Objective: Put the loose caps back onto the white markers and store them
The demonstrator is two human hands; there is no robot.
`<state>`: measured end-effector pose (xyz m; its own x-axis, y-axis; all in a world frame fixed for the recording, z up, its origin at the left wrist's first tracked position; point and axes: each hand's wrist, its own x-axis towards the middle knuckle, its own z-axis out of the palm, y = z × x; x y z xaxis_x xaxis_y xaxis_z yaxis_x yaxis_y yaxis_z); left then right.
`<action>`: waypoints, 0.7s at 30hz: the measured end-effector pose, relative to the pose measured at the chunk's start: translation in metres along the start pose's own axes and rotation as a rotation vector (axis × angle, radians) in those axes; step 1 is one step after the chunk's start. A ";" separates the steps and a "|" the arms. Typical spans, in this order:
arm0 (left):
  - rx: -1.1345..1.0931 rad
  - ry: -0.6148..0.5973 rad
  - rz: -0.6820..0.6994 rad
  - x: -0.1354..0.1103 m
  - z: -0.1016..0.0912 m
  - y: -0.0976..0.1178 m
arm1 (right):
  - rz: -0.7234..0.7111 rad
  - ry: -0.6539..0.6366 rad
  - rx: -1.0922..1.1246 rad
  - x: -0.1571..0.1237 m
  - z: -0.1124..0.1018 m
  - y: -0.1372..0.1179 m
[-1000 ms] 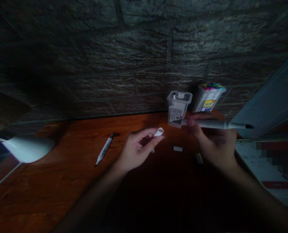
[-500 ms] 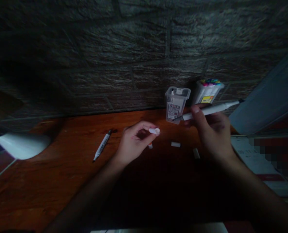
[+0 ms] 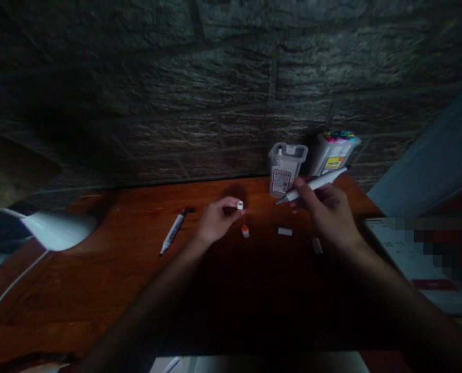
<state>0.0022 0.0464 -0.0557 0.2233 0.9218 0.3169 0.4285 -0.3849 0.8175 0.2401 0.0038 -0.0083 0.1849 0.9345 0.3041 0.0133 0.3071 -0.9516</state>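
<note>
Between thumb and fingers, my left hand (image 3: 217, 218) pinches a small white marker cap (image 3: 240, 205), its end facing me. My right hand (image 3: 326, 207) grips a white marker (image 3: 317, 182) by its barrel; the bare dark tip points down and left towards the cap, apart from it. Below my left fingertips stands a white cap with an orange end (image 3: 245, 231). Two more white caps lie on the table, one in the middle (image 3: 285, 231) and another (image 3: 317, 245) under my right wrist. An uncapped marker (image 3: 172, 233) lies left of my left hand.
Against the stone wall (image 3: 238, 124) stands a clear plastic case (image 3: 287, 166) with a marker inside. Beside it is a second case (image 3: 334, 153) full of markers with coloured ends. A white lamp (image 3: 61, 230) is at the left of the wooden table (image 3: 110, 280).
My right hand has drawn back a little left and down with the marker, whose tilt has changed. The cap in my left hand has turned and moved left. The orange-ended cap is now uncovered.
</note>
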 end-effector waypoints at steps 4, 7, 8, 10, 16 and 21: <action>0.151 -0.050 0.017 -0.001 -0.001 -0.008 | 0.020 -0.054 0.028 0.003 -0.002 0.004; 0.158 -0.087 -0.024 0.000 -0.007 -0.005 | 0.062 -0.072 0.031 0.005 -0.003 0.003; 0.145 -0.098 -0.038 0.001 -0.010 -0.003 | 0.075 -0.064 0.023 0.006 -0.003 0.002; 0.125 -0.056 -0.014 0.001 -0.016 0.006 | 0.091 -0.039 0.014 0.007 -0.003 0.000; 0.241 0.006 0.402 -0.013 0.004 0.054 | 0.031 0.074 0.039 0.015 -0.009 0.000; 0.531 -0.326 0.589 -0.029 0.063 0.076 | -0.013 0.179 0.060 0.022 -0.018 0.002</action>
<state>0.0832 -0.0129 -0.0331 0.7440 0.5367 0.3981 0.4989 -0.8424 0.2034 0.2616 0.0215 -0.0047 0.3574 0.8848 0.2989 -0.0406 0.3344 -0.9416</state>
